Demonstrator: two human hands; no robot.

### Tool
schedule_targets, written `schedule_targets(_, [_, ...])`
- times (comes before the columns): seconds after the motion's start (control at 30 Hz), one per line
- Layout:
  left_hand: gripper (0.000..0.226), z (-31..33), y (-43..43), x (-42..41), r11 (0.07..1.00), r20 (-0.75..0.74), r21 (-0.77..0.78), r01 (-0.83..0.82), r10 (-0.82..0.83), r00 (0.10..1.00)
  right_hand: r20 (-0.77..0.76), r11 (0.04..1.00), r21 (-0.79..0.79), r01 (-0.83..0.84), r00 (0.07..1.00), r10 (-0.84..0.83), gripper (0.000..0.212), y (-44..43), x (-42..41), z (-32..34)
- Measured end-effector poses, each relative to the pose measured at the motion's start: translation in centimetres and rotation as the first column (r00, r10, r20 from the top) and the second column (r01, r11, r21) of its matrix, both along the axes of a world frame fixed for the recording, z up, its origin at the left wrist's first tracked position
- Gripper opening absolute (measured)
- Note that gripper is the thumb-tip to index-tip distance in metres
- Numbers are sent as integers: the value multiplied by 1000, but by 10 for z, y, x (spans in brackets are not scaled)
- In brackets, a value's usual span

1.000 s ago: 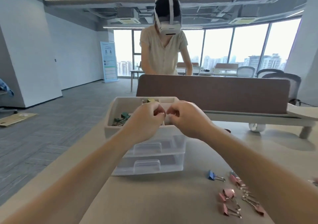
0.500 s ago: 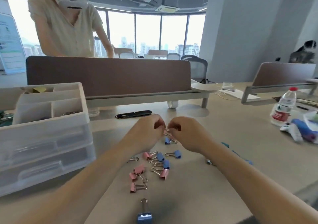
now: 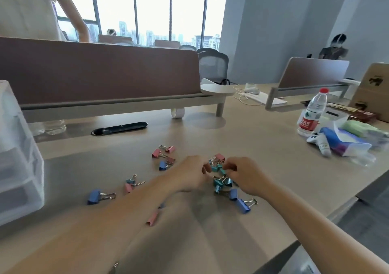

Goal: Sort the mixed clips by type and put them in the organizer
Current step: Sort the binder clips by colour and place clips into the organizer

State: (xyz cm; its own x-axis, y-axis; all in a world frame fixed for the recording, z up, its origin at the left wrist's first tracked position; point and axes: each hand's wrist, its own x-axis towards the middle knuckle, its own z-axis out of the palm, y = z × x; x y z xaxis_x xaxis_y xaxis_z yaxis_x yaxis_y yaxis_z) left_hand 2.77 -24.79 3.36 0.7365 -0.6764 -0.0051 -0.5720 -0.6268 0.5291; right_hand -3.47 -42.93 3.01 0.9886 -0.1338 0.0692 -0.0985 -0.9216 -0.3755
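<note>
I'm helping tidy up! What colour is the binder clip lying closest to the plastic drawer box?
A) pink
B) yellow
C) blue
C: the binder clip lying alone nearest the drawer organizer at the left of the desk is blue, with silver wire handles.
</note>
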Motion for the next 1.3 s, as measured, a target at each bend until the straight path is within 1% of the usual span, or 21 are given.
schedule_targets(0.1, [28, -10, -19, 3, 999, 8, 49, 12, -13, 1000, -46, 999, -34, 26, 999, -28, 22, -13, 0, -7])
schedule_targets(0.17, [26, -16, -30, 5, 997, 19, 73, -10, 9, 1000, -56, 999, -49, 21, 998, -23, 22, -17, 1, -12])
schedule_targets(0.3, [28, -23, -47, 5, 986, 33, 151, -67, 63, 997, -28, 999, -13, 36, 999, -37, 23, -22, 0, -15])
schedule_targets(0.47, [29, -23, -55, 1, 973, 126, 215, -77, 51, 991, -34, 999, -6, 43, 998, -43, 26, -23, -2, -19])
schedule_targets(0.57, [27, -22, -57, 2, 967, 116, 237, -87, 61, 991, -15, 999, -11, 38, 999, -38, 24, -21, -4, -20])
schedule_targets(0.67, [19, -23, -60, 5, 965, 93, 232, -120, 101, 990, 9, 1000, -17, 25, 1000, -25, 22, -19, -5, -18])
schedule_targets(0.73, [18, -24, -61, 5, 965, 78, 218, -143, 129, 989, 6, 999, -46, 5, 1000, -4, 22, -17, -5, -17])
schedule_targets(0.8, [4, -23, -61, 4, 970, 72, 191, -150, 138, 988, -4, 997, -79, -13, 1000, 12, 23, -16, -4, -16])
schedule_targets(1.0, [14, -27, -48, 9, 981, 63, 71, -181, 176, 982, -52, 983, -175, -55, 998, 46, 30, -13, 2, -17])
schedule_targets(1.1, [18, -23, -38, 13, 985, 32, 17, -173, 172, 985, -57, 972, -220, -79, 996, 68, 31, -11, 4, -15])
schedule_targets(1.2, [19, -18, -33, 12, 994, -7, 28, -109, 109, 994, -78, 953, -289, -93, 994, 73, 28, -9, 7, -15])
schedule_targets(1.3, [18, -14, -32, 6, 995, -27, 48, -85, 86, 996, -81, 950, -301, -88, 995, 66, 23, -8, 8, -18])
